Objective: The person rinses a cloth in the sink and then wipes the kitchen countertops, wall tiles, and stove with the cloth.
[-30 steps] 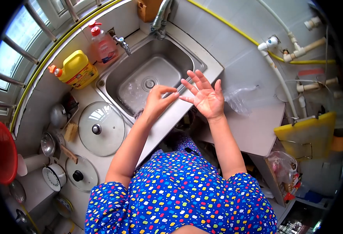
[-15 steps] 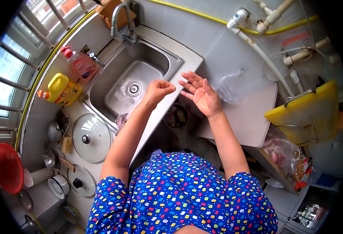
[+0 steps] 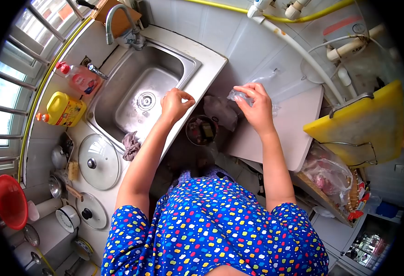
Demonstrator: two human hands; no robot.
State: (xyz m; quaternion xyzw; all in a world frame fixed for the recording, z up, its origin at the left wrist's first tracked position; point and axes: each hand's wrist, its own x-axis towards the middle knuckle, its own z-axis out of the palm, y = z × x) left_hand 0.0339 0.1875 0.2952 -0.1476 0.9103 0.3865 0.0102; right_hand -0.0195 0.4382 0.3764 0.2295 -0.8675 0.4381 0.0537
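Note:
My right hand (image 3: 258,109) is raised over the edge of a pale board (image 3: 291,126), its thumb and fingers pinching a crumpled clear plastic bag (image 3: 237,96). More clear plastic shows behind that hand. My left hand (image 3: 176,105) is over the front rim of the steel sink (image 3: 183,76), its fingers curled into a pinch. Whatever those fingers hold, if anything, is too small to make out. Below, between the hands, a round bin (image 3: 194,136) with dark contents stands beside a whitish plastic bag (image 3: 221,112).
A faucet (image 3: 135,37) rises behind the sink. Left of it are a pink soap bottle (image 3: 85,79) and a yellow jug (image 3: 66,109). A crumpled cloth (image 3: 130,146) and glass lids (image 3: 102,165) lie on the counter. At right hangs a yellow board (image 3: 363,126).
My right hand was spread open and now pinches the clear plastic bag. My left hand stays closed near the sink edge. The view has shifted slightly.

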